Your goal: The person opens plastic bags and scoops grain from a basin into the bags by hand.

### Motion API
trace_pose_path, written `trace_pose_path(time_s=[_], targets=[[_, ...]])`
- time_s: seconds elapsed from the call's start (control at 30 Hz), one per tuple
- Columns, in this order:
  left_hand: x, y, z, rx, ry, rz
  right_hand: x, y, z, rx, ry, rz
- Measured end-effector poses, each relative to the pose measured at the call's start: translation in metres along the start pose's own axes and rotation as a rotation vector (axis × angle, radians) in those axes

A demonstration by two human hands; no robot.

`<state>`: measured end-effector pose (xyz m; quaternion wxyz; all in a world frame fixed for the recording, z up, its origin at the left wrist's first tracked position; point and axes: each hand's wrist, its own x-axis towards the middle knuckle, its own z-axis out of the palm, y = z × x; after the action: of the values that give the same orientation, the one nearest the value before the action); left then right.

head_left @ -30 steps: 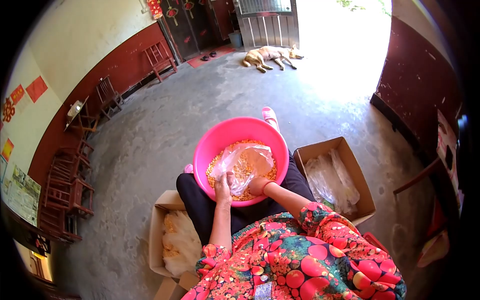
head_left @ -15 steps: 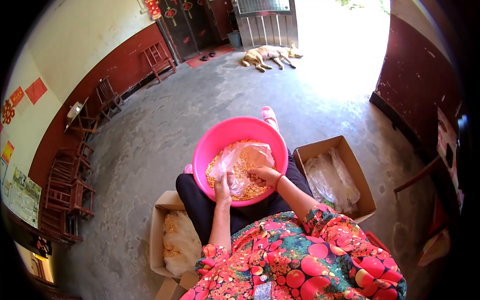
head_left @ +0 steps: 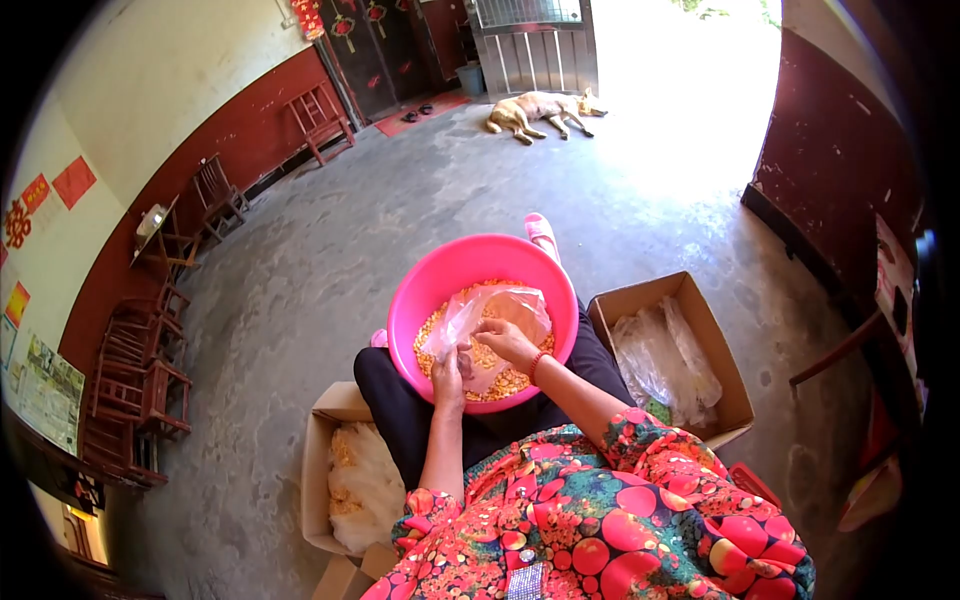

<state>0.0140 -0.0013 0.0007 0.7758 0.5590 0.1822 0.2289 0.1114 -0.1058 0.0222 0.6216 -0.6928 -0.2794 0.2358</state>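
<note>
A pink plastic basin (head_left: 415, 285) rests on my lap with loose yellow-orange corn kernels (head_left: 508, 383) in it. Over the kernels, a clear plastic bag (head_left: 522, 303) is spread with its mouth open. My left hand (head_left: 449, 376) is closed on the bag's near left edge. My right hand (head_left: 508, 343), with a red bracelet at the wrist, reaches across the bag's opening close to my left fingers. Its fingers are bent together, and whatever lies between them is hidden.
A cardboard box (head_left: 743, 385) with clear plastic bags stands at my right. Another box (head_left: 314, 480), at my left, contains filled bags. A dog (head_left: 535, 110) lies near the doorway. Wooden chairs (head_left: 125, 345) line the left wall.
My right hand has moved left and slightly up, from over the kernels to the bag's opening beside my left hand. The left hand keeps its hold on the bag.
</note>
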Motion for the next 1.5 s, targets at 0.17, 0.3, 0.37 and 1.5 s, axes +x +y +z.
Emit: trace_pose_path(time_s=[0.17,0.3,0.37,1.5], targets=[[0.004,-0.004,0.002,-0.057,0.066,-0.034,-0.021,0.008,-0.026,-0.191,-0.305,0.198],[0.002,-0.003,0.000,-0.051,0.045,0.002,-0.013,0.059,-0.005,-0.867,-0.296,-0.110],[0.002,-0.001,0.001,-0.054,0.058,-0.004,-0.015,0.054,-0.003,-0.993,-0.352,-0.043],[0.005,-0.009,-0.003,-0.071,0.038,0.029,-0.017,0.017,-0.031,0.720,-0.059,0.468]])
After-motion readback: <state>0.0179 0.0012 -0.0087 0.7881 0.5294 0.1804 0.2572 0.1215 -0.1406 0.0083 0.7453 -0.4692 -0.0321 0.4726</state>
